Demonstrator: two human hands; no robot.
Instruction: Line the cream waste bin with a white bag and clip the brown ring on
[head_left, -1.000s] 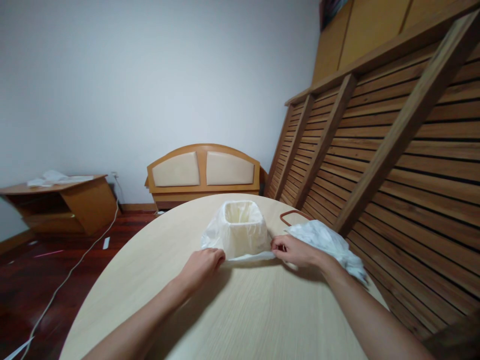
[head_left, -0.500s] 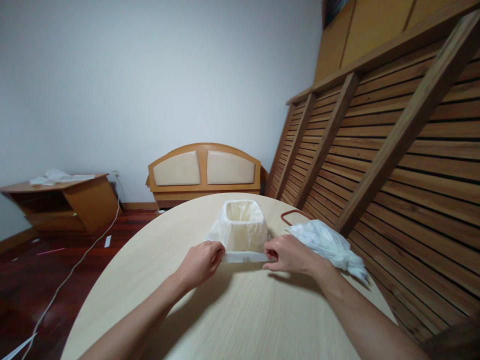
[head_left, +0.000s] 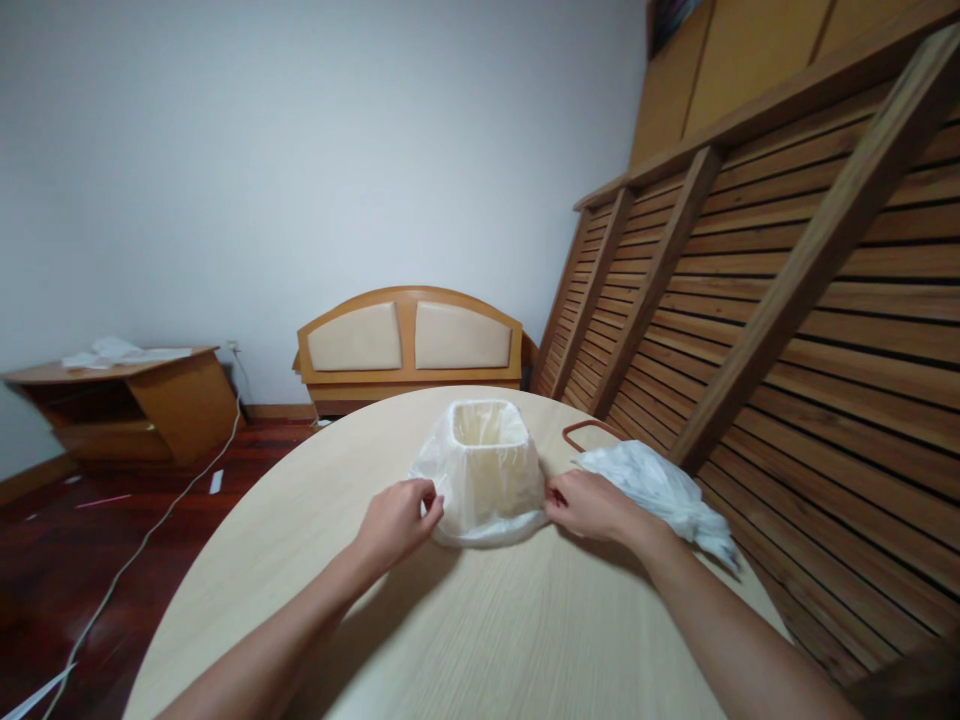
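A small pale trash bin [head_left: 491, 428] stands upright on the round table [head_left: 480, 630], lined with a thin white plastic bag [head_left: 480, 510]. The bag is folded out over the rim and hangs down around the outside, its edge resting on the tabletop. My left hand [head_left: 403, 515] pinches the bag's edge at the left. At the right, my right hand [head_left: 581, 503] is closed on the edge there. A knotted white plastic bag [head_left: 660, 490], bulging with contents I cannot make out, lies beside my right hand.
Behind the knotted bag lies a brown rounded frame [head_left: 589, 425]. A slatted wooden panel [head_left: 765, 330] leans along the right side. Beyond the table are a headboard [head_left: 409, 335] and a low cabinet [head_left: 150, 410]. A white cable [head_left: 142, 545] runs across the floor.
The bag's front edge, stretched straight between my hands before, has dropped to the table and curves loosely around the bin. My right hand has shifted slightly to the right.
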